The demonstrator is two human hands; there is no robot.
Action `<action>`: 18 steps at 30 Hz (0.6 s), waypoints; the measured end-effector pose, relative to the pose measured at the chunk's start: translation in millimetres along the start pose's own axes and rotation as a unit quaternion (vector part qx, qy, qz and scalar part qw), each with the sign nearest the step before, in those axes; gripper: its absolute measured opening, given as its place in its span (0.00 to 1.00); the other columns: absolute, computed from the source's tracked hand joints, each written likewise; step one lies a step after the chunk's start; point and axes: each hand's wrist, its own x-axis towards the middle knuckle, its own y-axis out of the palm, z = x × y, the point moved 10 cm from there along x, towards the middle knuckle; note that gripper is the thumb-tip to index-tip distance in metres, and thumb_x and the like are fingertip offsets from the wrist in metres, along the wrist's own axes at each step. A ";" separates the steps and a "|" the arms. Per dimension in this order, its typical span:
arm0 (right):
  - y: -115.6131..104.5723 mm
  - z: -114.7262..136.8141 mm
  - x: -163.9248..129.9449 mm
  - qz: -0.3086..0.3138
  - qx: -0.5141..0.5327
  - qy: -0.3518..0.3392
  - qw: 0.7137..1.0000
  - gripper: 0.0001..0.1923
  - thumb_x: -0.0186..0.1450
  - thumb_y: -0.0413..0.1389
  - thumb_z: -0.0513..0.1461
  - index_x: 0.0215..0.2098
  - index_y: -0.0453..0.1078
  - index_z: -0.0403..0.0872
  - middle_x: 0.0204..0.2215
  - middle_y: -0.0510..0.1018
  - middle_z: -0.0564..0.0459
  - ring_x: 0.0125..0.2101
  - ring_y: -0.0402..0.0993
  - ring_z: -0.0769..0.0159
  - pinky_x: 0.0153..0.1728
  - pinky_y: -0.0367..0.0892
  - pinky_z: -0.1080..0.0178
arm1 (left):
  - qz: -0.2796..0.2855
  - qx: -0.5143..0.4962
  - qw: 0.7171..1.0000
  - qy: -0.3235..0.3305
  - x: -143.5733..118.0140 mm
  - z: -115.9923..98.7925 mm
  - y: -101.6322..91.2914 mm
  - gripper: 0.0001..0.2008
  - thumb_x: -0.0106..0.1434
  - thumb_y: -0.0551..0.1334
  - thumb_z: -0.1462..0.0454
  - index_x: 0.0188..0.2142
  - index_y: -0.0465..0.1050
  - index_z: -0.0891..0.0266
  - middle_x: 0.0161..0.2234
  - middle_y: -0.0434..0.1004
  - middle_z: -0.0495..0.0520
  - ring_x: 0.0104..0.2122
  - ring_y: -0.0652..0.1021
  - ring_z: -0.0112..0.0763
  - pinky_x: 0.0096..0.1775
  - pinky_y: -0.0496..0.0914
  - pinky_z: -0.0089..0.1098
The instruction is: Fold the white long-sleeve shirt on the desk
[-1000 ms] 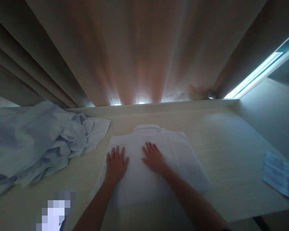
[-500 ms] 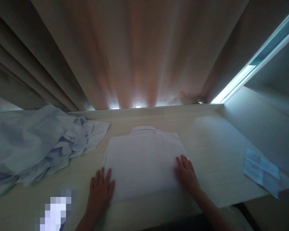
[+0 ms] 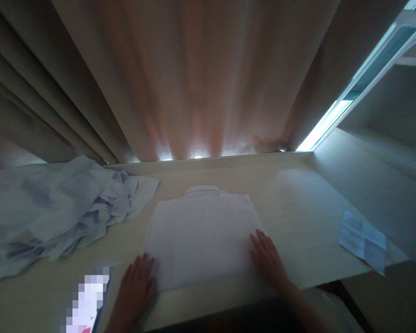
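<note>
Two hands [image 3: 136, 287] [image 3: 268, 260], fingers [image 3: 262, 243] loosely spread, at side edges of shirt [image 3: 201, 236]; tabletop [image 3: 298, 222] extends right.

The flat, folded collared shirt of thin cloth [image 3: 203, 240] at the middle of the tabletop is plain white with a faint lilac cast. The broad, wood-look tabletop [image 3: 294, 208] is pale cream, finely streaked, with a bluish-white sheen towards its right edge. By its left edge, the crumpled heap of whitish fabric [image 3: 48, 208] shows grey-blue and violet shadows. Near the front right corner, the creased, flat pale-blue sheet [image 3: 362, 240] carries faint mauve-grey blotches. Beyond the back edge, the tall, pleated brown fabric curtain [image 3: 201, 83] has vertical rust-orange bands, darkening to grey-brown at left.
</note>
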 end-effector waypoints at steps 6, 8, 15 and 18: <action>11.4 9.8 -55.5 0.084 0.012 -0.093 0.992 0.34 0.58 0.54 0.44 0.62 0.55 0.48 0.64 0.49 0.43 0.63 0.42 0.52 0.60 0.50 0.49 | 0.067 -0.005 0.996 0.065 -50.9 0.4 17.3 0.29 0.57 0.57 0.53 0.58 0.61 0.52 0.60 0.59 0.56 0.58 0.64 0.49 0.55 0.63 0.47; 15.8 11.2 -72.0 0.110 0.012 -0.101 0.989 0.40 0.54 0.56 0.44 0.63 0.53 0.48 0.65 0.47 0.42 0.64 0.39 0.50 0.60 0.48 0.48 | 0.102 -0.007 0.994 0.048 -60.7 0.3 20.1 0.32 0.55 0.58 0.50 0.58 0.60 0.53 0.61 0.58 0.59 0.58 0.63 0.53 0.55 0.62 0.51; 22.6 11.9 -103.6 0.117 -0.034 -0.101 0.987 0.40 0.51 0.57 0.39 0.62 0.55 0.48 0.63 0.52 0.42 0.62 0.45 0.48 0.59 0.51 0.47 | 0.120 -0.086 0.987 -0.060 -74.2 -9.3 13.5 0.25 0.51 0.59 0.56 0.51 0.69 0.50 0.58 0.64 0.58 0.58 0.64 0.52 0.53 0.62 0.52; 22.1 8.6 -110.5 0.071 -0.094 -0.095 0.989 0.30 0.54 0.50 0.30 0.54 0.66 0.52 0.57 0.65 0.45 0.57 0.60 0.52 0.55 0.58 0.50 | 0.108 -0.102 0.986 -0.074 -78.0 -15.3 10.2 0.21 0.53 0.55 0.61 0.48 0.71 0.47 0.53 0.70 0.56 0.55 0.68 0.48 0.51 0.65 0.52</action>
